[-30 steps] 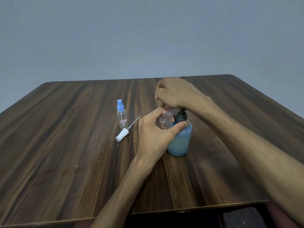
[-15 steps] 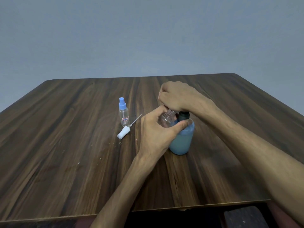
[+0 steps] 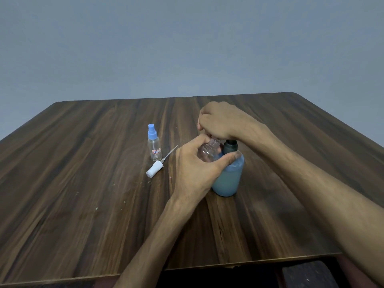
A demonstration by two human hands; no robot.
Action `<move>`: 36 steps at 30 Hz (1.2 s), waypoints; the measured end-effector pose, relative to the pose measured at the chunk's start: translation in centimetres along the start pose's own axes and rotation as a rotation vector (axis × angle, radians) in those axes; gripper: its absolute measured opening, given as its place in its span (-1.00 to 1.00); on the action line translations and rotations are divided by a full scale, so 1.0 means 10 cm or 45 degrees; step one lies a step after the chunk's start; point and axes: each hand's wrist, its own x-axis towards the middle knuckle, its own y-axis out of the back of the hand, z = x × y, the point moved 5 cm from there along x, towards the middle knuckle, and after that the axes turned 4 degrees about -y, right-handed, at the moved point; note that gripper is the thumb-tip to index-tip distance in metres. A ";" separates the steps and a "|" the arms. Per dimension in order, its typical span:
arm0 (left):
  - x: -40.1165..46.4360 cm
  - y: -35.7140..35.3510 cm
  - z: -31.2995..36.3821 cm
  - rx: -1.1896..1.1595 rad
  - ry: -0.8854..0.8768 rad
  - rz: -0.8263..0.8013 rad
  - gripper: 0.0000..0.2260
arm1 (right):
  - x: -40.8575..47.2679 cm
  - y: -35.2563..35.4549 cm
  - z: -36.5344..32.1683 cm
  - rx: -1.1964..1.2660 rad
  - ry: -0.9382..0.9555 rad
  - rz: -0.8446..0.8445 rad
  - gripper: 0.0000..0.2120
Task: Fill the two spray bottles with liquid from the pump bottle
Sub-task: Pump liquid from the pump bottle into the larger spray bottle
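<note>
A blue pump bottle (image 3: 228, 179) with a dark pump collar stands at the table's middle. My right hand (image 3: 220, 121) lies curled over its pump head, which is hidden beneath it. My left hand (image 3: 197, 167) grips a small clear open spray bottle (image 3: 208, 151), its neck held up right under the right hand, next to the pump collar. A second small clear spray bottle (image 3: 154, 146) with a blue spray cap stands to the left. A white spray cap (image 3: 154, 168) with its thin dip tube lies on the table in front of that bottle.
The dark wooden table (image 3: 83, 183) has its front edge close to me and a plain grey wall behind. A dark object (image 3: 307, 275) sits below the front edge at the lower right.
Both hands stay on the pump bottle and the open spray bottle, with only slight shifts. The camera view has moved a little.
</note>
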 end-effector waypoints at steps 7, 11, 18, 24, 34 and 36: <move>-0.01 0.00 -0.01 -0.008 0.003 0.011 -0.68 | 0.00 0.03 -0.02 -0.007 -0.001 0.042 -0.68; 0.00 -0.01 -0.03 -0.016 0.012 -0.006 -0.68 | -0.03 -0.02 -0.02 -0.041 -0.004 -0.023 -0.68; 0.00 -0.01 -0.02 -0.019 0.026 -0.011 -0.70 | -0.04 -0.02 -0.03 -0.078 0.003 0.002 -0.69; -0.01 0.00 -0.02 -0.002 0.031 0.019 -0.67 | -0.04 0.05 -0.04 -0.035 0.033 0.080 -0.66; 0.00 0.00 -0.01 -0.009 0.014 0.000 -0.70 | -0.03 0.01 -0.02 -0.046 0.013 0.028 -0.69; 0.00 0.01 -0.01 -0.016 0.021 -0.003 -0.69 | -0.04 -0.04 -0.02 -0.066 -0.006 0.001 -0.70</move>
